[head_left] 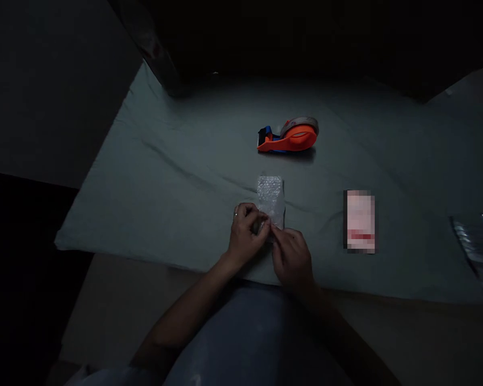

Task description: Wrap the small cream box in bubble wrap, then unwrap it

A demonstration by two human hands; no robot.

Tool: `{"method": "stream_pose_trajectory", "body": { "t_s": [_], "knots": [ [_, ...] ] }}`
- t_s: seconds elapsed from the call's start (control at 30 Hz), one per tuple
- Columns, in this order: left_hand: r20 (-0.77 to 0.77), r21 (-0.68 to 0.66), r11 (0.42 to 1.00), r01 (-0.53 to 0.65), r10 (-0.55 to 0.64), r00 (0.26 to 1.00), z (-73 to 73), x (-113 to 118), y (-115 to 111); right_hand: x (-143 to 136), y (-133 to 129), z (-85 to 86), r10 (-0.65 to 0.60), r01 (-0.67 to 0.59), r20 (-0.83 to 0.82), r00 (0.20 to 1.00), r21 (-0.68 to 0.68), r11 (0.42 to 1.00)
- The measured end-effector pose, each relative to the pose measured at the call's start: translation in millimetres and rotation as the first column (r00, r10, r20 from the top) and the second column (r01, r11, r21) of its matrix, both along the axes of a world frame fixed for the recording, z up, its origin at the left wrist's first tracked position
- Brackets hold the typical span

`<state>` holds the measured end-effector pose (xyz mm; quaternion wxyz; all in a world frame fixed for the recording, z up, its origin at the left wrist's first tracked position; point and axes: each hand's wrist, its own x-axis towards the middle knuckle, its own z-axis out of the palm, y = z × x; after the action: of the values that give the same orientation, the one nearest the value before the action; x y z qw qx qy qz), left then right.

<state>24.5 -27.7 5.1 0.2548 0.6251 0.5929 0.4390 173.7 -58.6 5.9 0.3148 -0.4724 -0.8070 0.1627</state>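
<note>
A small bubble-wrapped packet (270, 193) lies flat on the pale green cloth in front of me. My left hand (247, 233) is closed at its lower left end, thumb and fingers pinching the wrap; a ring shows on one finger. From the right, my right hand (293, 257) pinches the same near end, its fingertips meeting those of the left. What is inside the wrap cannot be made out. Beyond the packet, an orange and blue tape dispenser (292, 136) with a roll of tape lies on the cloth.
The green cloth (177, 214) covers the low surface, with creases across it. To the right lies a box with a blurred-out face (360, 221). A shiny, dark plastic bag (478, 246) sits at the far right edge. A dark post (153, 48) rises at the back left. Lighting is dim.
</note>
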Motion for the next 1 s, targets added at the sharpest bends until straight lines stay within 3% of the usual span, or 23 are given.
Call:
{"method": "stream_pose_trajectory", "body": {
  "t_s": [0.13,0.2,0.53,0.73,1.0],
  "knots": [
    [0.012,-0.188,0.982,0.029,-0.028,1.000,8.1,5,15,8,0,-10.3,0.027,-0.025,-0.033,0.999,0.075,0.997],
    [0.026,-0.216,0.976,0.019,-0.014,1.000,7.1,9,21,10,2,-12.3,0.043,-0.036,-0.061,0.997,0.100,0.994],
    [0.112,-0.079,0.992,-0.095,0.104,0.988,-13.8,20,21,5,9,-16.1,0.052,-0.039,-0.163,0.985,0.079,0.996],
    [-0.081,0.058,0.997,0.050,-0.046,0.996,-20.3,13,22,1,14,-13.2,0.040,-0.031,-0.182,0.982,0.051,0.998],
    [-0.167,-0.003,1.000,0.006,-0.007,0.986,-26.2,10,22,0,14,-10.6,0.051,-0.043,-0.184,0.982,0.046,0.998]
  ]
}}
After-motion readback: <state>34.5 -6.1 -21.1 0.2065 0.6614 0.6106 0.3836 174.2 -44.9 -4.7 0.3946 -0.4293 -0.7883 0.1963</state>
